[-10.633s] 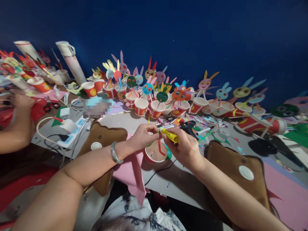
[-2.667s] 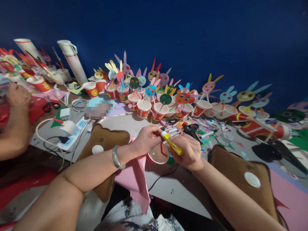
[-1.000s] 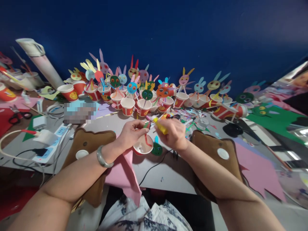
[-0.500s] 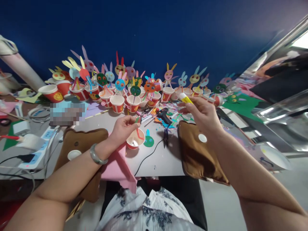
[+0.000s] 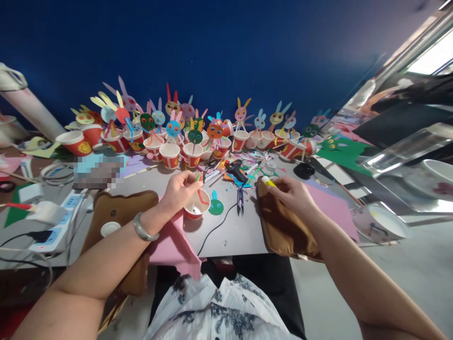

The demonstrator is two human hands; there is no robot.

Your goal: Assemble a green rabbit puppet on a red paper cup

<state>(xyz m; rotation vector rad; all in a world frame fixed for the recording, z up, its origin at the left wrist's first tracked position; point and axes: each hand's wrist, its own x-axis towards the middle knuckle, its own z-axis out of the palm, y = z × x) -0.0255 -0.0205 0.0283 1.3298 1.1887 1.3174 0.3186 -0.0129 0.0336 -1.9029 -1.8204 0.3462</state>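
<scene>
Yellow tube [image 5: 270, 183] pulls clear of the cup [image 5: 194, 216]

And out it has gone to the right! A second ago the tube was up close to the left hand [image 5: 182, 191]; half a second ago it was raised high, out towards the back row. Now it has dropped lower, over the far edge of the right brown pad [image 5: 279, 224], with the right hand [image 5: 293, 196] behind it. Those right fingers are partly curled, thumb against the tube, white end pointing away to the left.

Over to the left hand, which has stayed put at the cup: thumb and fingertips closed in a tight pinch on a green bit [image 5: 198, 177], just above the rim. Red strip [image 5: 203, 196] bends down inside the cup; whether it joins the green bit, I can't tell.

Just right of the cup lies the green face [image 5: 215, 207], one blue ear up, same spot as half a second ago. Further right, a pointed tool [image 5: 240, 203] lies on the table [image 5: 226, 241], in plain sight now, well short of the glue gun [image 5: 236, 170]. Pink sheet [image 5: 177, 245] hangs over the near edge, unchanged. The view itself has swung right since the tube was at the cup.
</scene>
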